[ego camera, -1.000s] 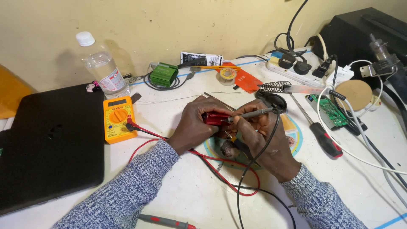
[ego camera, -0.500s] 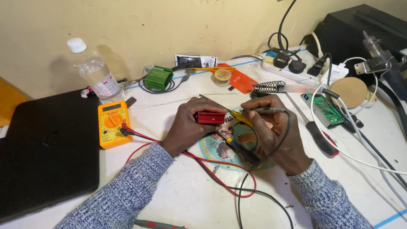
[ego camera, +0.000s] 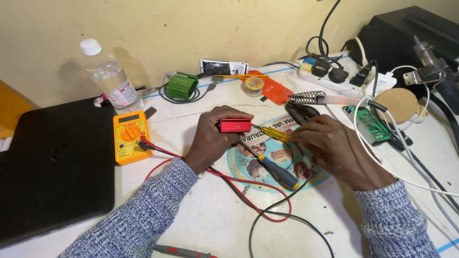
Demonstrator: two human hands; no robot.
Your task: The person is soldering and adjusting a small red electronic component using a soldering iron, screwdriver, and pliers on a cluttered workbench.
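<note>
Red metal box point(ego camera: 234, 125), probably light, rigid and slick, sits pinched along its long sides by the left hand point(ego camera: 213, 138); at three o'clock, the right hand point(ego camera: 334, 148) grips a yellow-handled screwdriver point(ego camera: 272, 133).

Matt red metal box point(ego camera: 234, 125)

Yellow multimeter point(ego camera: 129, 136), clear water bottle point(ego camera: 111, 78), closed black laptop point(ego camera: 55, 165), solder spool point(ego camera: 253, 86).
</note>
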